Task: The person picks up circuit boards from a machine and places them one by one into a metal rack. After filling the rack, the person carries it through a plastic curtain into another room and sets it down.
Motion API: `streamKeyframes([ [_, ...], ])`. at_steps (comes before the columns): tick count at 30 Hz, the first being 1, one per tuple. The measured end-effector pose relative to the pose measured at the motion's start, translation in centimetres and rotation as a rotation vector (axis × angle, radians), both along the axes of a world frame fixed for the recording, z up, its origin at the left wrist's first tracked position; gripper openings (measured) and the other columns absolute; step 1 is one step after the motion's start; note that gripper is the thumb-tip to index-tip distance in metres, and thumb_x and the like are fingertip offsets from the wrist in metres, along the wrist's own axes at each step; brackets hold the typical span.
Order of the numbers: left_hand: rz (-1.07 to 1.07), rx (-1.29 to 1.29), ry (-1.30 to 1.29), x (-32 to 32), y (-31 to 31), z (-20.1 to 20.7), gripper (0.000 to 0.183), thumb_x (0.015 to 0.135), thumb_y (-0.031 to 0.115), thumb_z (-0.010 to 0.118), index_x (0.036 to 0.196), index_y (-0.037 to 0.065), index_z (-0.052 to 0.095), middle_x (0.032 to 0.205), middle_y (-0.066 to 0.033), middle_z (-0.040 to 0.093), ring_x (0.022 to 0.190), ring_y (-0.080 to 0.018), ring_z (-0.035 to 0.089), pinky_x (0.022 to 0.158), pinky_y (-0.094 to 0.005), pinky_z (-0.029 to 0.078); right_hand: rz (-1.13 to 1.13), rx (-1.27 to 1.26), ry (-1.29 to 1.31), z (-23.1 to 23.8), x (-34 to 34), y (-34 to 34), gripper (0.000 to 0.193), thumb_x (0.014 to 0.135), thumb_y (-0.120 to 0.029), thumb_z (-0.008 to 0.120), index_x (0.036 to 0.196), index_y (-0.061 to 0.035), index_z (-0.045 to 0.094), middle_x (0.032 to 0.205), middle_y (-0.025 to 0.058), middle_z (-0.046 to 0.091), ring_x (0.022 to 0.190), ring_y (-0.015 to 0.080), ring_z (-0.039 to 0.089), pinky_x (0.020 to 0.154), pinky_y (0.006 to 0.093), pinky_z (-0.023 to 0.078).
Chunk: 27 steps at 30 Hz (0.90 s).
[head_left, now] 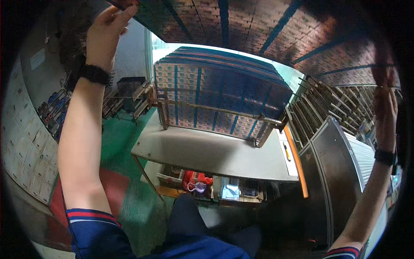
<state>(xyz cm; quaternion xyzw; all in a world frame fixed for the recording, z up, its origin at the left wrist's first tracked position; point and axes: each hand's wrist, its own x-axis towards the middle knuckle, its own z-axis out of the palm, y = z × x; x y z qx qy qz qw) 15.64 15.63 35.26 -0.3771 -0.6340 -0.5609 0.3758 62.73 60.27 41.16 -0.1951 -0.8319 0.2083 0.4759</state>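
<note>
A large coppery circuit board panel with dark blue stripes is raised across the top of the view, tilted, its upper part cut off. My left hand pinches its left edge between thumb and fingers. At the far right, my right hand grips the opposite edge; its fingers are dim there. Below the raised panel, a stack of similar panels leans nearly upright in a metal rack. That rack stands on a pale worktable, and neither hand touches it.
Under the tabletop, an open drawer holds red cloth, a purple-handled item and a blue packet. A yellow cutter lies at the table's right end, beside an orange edge strip. Slatted racks and a metal cabinet stand right; lockers stand left.
</note>
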Motion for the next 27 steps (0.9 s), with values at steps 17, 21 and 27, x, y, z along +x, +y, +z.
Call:
streamKeyframes([
  [17,-0.711,-0.128,-0.578,-7.2,0.6,-6.4,0.036,0.092,0.015,0.059,0.123,0.004,0.047,0.098,-0.0011,0.062,0.08,-0.0064,0.06,0.074,-0.0183,0.051,0.526,-0.216,0.119,-7.6,-13.4,-4.0,0.056,0.093,-0.019,0.057,0.141,-0.0009,0.035,0.127,0.0103,0.055,0.109,0.0164,0.057,0.091,0.0288,0.047],
  [21,-0.618,-0.108,-0.632,-7.7,4.1,-7.7,0.041,0.092,0.021,0.06,0.128,0.008,0.044,0.117,-0.0029,0.057,0.099,-0.0119,0.059,0.08,-0.0291,0.051,0.365,-0.13,0.074,-8.1,-13.8,-1.2,0.044,0.095,-0.023,0.056,0.133,-0.0023,0.046,0.117,0.0059,0.06,0.097,0.0118,0.061,0.082,0.027,0.05],
  [27,-0.615,0.121,-0.552,-9.1,5.6,-10.4,0.038,0.092,0.024,0.061,0.124,0.009,0.047,0.118,-0.0014,0.057,0.107,-0.0144,0.056,0.088,-0.034,0.046,0.181,-0.09,0.057,-9.9,-15.9,-1.2,0.03,0.094,-0.028,0.059,0.115,-0.0064,0.06,0.093,-0.0025,0.064,0.076,0.004,0.058,0.069,0.0212,0.049],
])
